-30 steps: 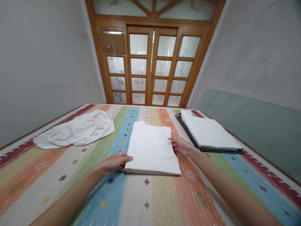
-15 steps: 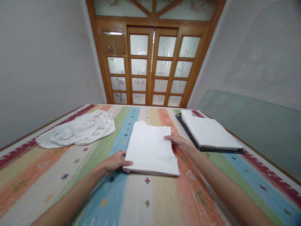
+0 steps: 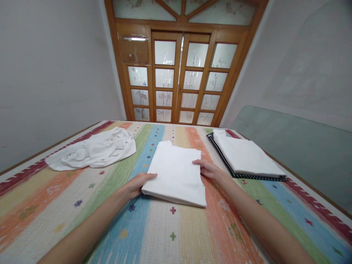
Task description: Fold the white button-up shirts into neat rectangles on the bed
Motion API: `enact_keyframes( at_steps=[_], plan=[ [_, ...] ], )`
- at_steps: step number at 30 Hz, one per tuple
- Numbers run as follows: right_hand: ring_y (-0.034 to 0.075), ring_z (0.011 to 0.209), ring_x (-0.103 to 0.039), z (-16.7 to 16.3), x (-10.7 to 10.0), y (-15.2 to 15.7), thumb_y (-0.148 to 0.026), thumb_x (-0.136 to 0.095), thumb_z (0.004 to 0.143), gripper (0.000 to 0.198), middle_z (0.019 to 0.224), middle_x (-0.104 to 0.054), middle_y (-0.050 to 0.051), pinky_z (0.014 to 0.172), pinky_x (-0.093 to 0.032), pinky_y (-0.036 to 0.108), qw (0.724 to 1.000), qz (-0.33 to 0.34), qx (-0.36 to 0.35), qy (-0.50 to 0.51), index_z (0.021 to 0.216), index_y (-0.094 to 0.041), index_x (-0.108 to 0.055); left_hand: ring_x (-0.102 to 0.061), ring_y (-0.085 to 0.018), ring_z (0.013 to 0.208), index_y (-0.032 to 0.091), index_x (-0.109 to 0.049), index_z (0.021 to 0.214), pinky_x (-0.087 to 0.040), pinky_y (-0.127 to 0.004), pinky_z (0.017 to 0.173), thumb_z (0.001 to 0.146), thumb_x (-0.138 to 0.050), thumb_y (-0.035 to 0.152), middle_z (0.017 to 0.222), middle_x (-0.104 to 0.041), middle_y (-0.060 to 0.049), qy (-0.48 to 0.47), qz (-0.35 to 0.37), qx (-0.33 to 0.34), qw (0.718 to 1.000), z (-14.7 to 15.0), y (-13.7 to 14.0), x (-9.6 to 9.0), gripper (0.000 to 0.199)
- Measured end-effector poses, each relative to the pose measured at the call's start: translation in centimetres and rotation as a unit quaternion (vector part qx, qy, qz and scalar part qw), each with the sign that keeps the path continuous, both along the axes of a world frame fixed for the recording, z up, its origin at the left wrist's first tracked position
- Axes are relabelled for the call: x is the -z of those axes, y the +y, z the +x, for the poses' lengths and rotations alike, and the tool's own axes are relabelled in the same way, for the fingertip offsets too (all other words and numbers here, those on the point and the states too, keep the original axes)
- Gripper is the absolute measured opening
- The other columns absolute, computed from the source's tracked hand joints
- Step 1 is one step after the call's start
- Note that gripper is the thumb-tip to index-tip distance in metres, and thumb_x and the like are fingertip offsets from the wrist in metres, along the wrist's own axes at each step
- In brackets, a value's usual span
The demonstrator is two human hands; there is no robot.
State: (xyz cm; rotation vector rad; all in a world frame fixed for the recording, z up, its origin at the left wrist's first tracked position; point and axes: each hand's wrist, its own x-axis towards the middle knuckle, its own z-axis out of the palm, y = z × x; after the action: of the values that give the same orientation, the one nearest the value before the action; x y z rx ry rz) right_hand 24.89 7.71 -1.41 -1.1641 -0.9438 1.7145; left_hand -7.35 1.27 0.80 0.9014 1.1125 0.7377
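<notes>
A white folded shirt (image 3: 174, 172) lies in a neat rectangle in the middle of the striped cloth. My left hand (image 3: 139, 184) grips its left edge, thumb on top and fingers tucked beneath. On the opposite edge, my right hand (image 3: 207, 169) pinches the fabric the same way, with its fingertips partly hidden under it. The near left corner looks slightly raised off the cloth.
A crumpled white garment (image 3: 96, 152) lies at the left. On the right, folded white clothing (image 3: 249, 154) rests on a black patterned folded garment (image 3: 222, 156). A colourful striped cloth (image 3: 162, 234) covers the surface; beyond stand wooden glazed doors (image 3: 178, 77).
My left hand has slid a little up along the shirt's left edge, and the shirt has turned slightly. My right hand keeps its hold. The view has shifted slightly.
</notes>
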Motion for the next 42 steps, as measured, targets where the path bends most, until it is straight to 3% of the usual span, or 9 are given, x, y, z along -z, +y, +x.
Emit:
enact_keyframes(
  at_steps=[4, 9, 12, 17, 22, 29, 35, 42],
  plan=[
    [0.024, 0.09, -0.072, -1.5, -0.3, -1.8, -0.006, -0.074, 0.061, 0.046, 0.101, -0.076, 0.01, 0.089, -0.056, 0.038, 0.999, 0.038, -0.032, 0.022, 0.105, -0.015, -0.065, -0.068, -0.024, 0.084, 0.02, -0.065, 0.096, -0.05, -0.03, 0.069, 0.056, -0.082, 0.023, 0.094, -0.075, -0.005, -0.023, 0.029, -0.034, 0.999, 0.9, 0.2, -0.3, 0.043],
    [0.027, 0.092, -0.072, -1.7, -0.9, -3.1, -0.007, -0.073, 0.059, 0.048, 0.106, -0.074, 0.012, 0.092, -0.054, 0.043, 0.999, 0.02, -0.045, 0.021, 0.106, -0.014, -0.065, -0.07, -0.023, 0.084, 0.018, -0.06, 0.105, -0.053, -0.028, 0.069, 0.051, -0.078, 0.01, 0.099, -0.074, -0.006, -0.03, 0.043, -0.03, 0.998, 1.3, -0.2, -0.1, 0.058],
    [0.026, 0.088, -0.072, -1.1, -1.3, -3.4, -0.008, -0.073, 0.059, 0.049, 0.104, -0.075, 0.012, 0.089, -0.055, 0.041, 0.998, 0.008, -0.05, 0.023, 0.107, -0.013, -0.064, -0.071, -0.024, 0.078, 0.013, -0.061, 0.106, -0.055, -0.03, 0.068, 0.052, -0.073, 0.011, 0.093, -0.075, -0.009, -0.064, 0.003, -0.021, 0.998, 1.8, -0.1, -0.1, 0.055],
    [0.023, 0.085, -0.073, -0.4, -1.9, -4.0, -0.011, -0.071, 0.065, 0.046, 0.103, -0.075, 0.012, 0.084, -0.057, 0.037, 0.999, 0.001, -0.033, 0.017, 0.11, -0.012, -0.063, -0.071, -0.025, 0.067, 0.008, -0.062, 0.106, -0.058, -0.035, 0.068, 0.071, -0.07, 0.027, 0.083, -0.075, -0.013, -0.104, -0.081, -0.017, 0.991, 3.2, 0.5, -0.2, 0.041],
    [0.021, 0.08, -0.073, 0.8, -2.0, -4.9, -0.016, -0.07, 0.071, 0.04, 0.103, -0.074, 0.013, 0.083, -0.057, 0.036, 0.999, -0.015, -0.033, -0.015, 0.11, -0.011, -0.062, -0.071, -0.024, 0.071, 0.012, -0.056, 0.118, -0.058, -0.035, 0.071, 0.065, -0.066, 0.008, 0.096, -0.074, -0.014, -0.085, -0.038, -0.051, 0.994, 4.5, 1.0, 0.4, 0.054],
    [0.023, 0.085, -0.073, 2.7, -2.5, -6.1, -0.013, -0.079, 0.06, 0.07, 0.111, -0.073, 0.011, 0.084, -0.058, 0.039, 0.997, -0.002, -0.068, -0.045, 0.125, -0.017, -0.053, -0.07, -0.027, 0.087, 0.017, -0.052, 0.124, -0.057, -0.035, 0.071, 0.055, -0.063, 0.003, 0.111, -0.07, -0.013, -0.088, 0.002, -0.063, 0.994, 6.2, 0.9, 0.5, 0.071],
    [0.024, 0.085, -0.073, 4.6, -4.7, -5.8, -0.013, -0.081, 0.06, 0.073, 0.11, -0.073, 0.009, 0.078, -0.06, 0.039, 0.998, 0.024, -0.047, -0.046, 0.126, -0.022, -0.049, -0.068, -0.027, 0.095, 0.022, -0.047, 0.131, -0.058, -0.037, 0.076, 0.056, -0.064, 0.005, 0.118, -0.067, -0.011, -0.124, 0.045, -0.048, 0.99, 8.3, 0.6, -1.3, 0.078],
    [0.027, 0.088, -0.073, 9.2, -9.0, -5.9, -0.011, -0.079, 0.064, 0.073, 0.115, -0.071, 0.01, 0.075, -0.061, 0.04, 0.996, 0.055, -0.019, -0.062, 0.128, -0.024, -0.046, -0.066, -0.026, 0.1, 0.024, -0.04, 0.133, -0.056, -0.035, 0.081, 0.052, -0.066, 0.004, 0.124, -0.063, -0.01, -0.156, 0.109, -0.032, 0.981, 12.8, 1.8, -3.1, 0.087]
  ],
)
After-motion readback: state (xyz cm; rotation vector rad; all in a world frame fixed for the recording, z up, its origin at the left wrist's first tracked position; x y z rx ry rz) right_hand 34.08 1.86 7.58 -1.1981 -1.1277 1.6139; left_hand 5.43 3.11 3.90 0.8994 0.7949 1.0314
